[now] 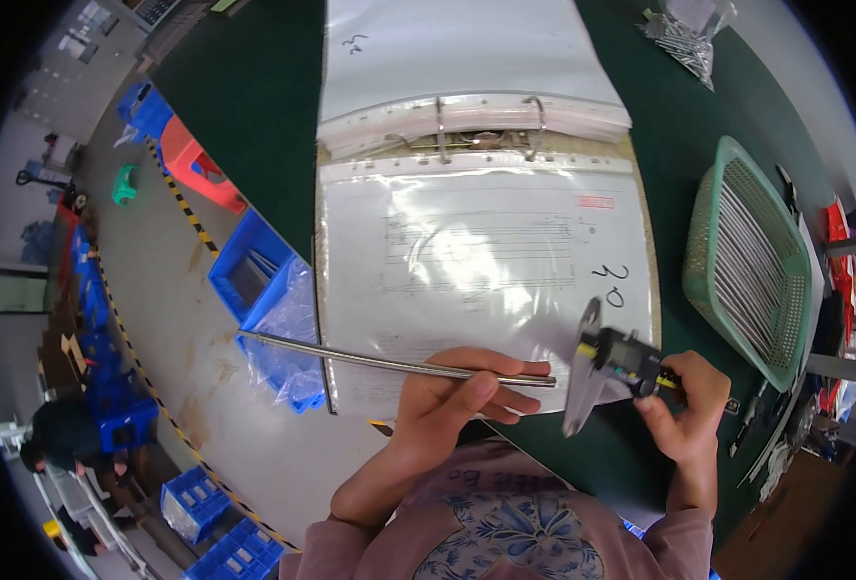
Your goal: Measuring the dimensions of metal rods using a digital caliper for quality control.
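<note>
Nearest is the front of my pink shirt (515, 532), with a blue flower print. Just above it, my left grip (438, 406) is closed, thumb against fingers, around a slim metal rod (380, 361) near its right end. The rod slants slightly over the lower part of an open binder, its far end reaching out to the left past the binder's edge. My right grip (689, 401) is curled around the body of a digital caliper (626, 365), whose jaws stand just beside the rod's right end, apart from it. Beyond my hands the binder (650, 242) lies on the dark green tabletop (254, 106), its metal rings (441, 130) showing, a drawing (486, 232) in a shiny clear sleeve nearest me and more sheets turned back behind. To the right sits a pale green basket (703, 237) holding many thin rods (747, 261) side by side. Farther back on the right is a clear bag (687, 39) of small metal pieces. Off the left side, on the floor, are a blue bin (244, 256), a red stool (201, 174), a small green stool (125, 184) and, farther off, a person (66, 435) in dark clothes.
</note>
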Tool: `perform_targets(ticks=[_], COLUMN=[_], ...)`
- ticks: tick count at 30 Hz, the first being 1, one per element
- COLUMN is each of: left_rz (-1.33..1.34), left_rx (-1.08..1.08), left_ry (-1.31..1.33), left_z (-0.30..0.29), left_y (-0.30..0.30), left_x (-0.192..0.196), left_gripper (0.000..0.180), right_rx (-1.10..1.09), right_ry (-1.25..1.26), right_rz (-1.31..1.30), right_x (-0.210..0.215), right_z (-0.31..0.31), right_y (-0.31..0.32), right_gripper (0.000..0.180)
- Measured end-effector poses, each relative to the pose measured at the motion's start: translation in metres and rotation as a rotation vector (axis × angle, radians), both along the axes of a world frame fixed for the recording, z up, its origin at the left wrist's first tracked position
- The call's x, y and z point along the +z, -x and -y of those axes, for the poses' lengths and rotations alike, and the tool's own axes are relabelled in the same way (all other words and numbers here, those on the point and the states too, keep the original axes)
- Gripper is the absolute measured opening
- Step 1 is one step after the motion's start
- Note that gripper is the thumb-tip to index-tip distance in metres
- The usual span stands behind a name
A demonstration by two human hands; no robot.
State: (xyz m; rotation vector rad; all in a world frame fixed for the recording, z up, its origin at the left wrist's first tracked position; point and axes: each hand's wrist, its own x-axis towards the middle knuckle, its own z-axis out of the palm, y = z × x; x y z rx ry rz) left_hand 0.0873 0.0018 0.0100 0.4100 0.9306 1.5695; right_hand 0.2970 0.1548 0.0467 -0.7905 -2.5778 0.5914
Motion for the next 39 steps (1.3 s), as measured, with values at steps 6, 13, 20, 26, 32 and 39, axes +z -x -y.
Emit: perform_targets(ticks=[6,13,20,26,32,39], left_rz=[-0.123,-0.195,-0.086,-0.017,-0.033,-0.025], left_rx=[-0.029,-0.064,-0.085,-0.052,-0.032,-0.01], left_ry=[-0.015,0.003,-0.035,-0.053,-0.073,-0.075], left_z=[0.001,0.0,0.005,0.002,0.003,0.004], left_y=[-0.008,-0.01,-0.004,-0.002,-0.001,0.0], left_x=[0.0,0.0,0.0,0.002,0.004,0.002], left_gripper=[0.021,0.024,0.021,0.02,0.019,0.019], right_rx=[-0.231,-0.299,-0.246,-0.104,-0.038,0.116], right_ry=[0.194,0.22,0.181,0.008,-0.103,-0.434], right_rz=[0.059,0.091,0.053,0.019,-0.073,-0.091], right_x=[-0.003,-0.011,-0.011,-0.005,-0.001,0.003], right_z=[-0.005,-0.008,-0.009,-0.007,-0.008,-0.005], right_y=[0.004,0.006,0.003,0.008,0.009,0.008], right_gripper=[0.034,0.031,0.032,0.032,0.036,0.036])
